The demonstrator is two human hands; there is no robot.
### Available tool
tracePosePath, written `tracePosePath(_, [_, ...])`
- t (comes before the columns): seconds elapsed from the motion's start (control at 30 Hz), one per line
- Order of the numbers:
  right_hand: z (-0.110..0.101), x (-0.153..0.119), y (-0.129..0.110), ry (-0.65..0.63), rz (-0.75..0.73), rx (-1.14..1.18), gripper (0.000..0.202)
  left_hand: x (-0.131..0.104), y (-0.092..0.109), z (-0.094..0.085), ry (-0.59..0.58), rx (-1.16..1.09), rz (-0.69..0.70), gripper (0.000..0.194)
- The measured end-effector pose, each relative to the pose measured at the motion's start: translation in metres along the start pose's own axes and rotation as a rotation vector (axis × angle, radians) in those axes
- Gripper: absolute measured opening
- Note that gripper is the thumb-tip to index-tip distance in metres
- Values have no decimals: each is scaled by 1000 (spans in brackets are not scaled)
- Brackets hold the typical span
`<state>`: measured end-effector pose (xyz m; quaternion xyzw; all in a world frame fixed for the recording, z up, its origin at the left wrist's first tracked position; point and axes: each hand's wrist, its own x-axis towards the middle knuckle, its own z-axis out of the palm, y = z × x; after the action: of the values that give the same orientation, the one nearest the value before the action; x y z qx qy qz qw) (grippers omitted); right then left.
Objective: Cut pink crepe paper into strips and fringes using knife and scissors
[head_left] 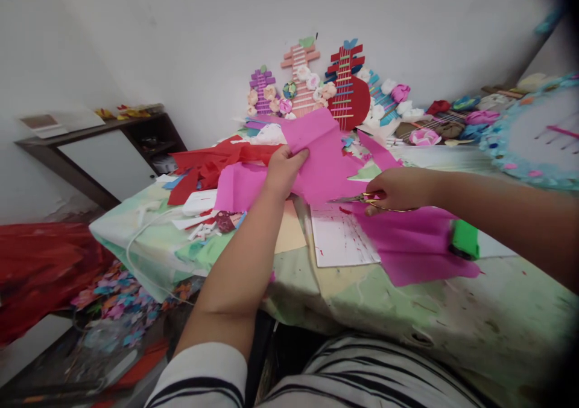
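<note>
My left hand [284, 169] pinches a sheet of pink paper [323, 157] and holds it up above the table [452, 311]. My right hand [395, 189] grips gold-handled scissors [357, 199] whose blades point left into the lower edge of that pink sheet. More pink paper [411, 245] lies flat on the table under my right wrist. A white sheet with red marks [341, 239] lies just below the scissors.
Red paper [212, 160] lies left of the pink sheet. Paper guitar crafts with paper flowers [344, 91] lean against the back wall. A green object [464, 239] rests on the pink paper. A blue-rimmed round craft [534, 136] sits at right. A dark shelf [104, 133] stands at left.
</note>
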<state>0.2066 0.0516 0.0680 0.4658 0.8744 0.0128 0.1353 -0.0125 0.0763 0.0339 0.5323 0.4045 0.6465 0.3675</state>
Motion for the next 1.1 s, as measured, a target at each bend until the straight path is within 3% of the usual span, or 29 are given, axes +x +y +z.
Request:
tracePosePath(0.37, [9, 9, 1, 15, -54, 28, 33, -1, 0, 2, 4, -1, -9, 14])
tracePosePath(1.1, [6, 7, -3, 58, -10, -110, 48, -2, 3, 2, -10, -38, 1, 12])
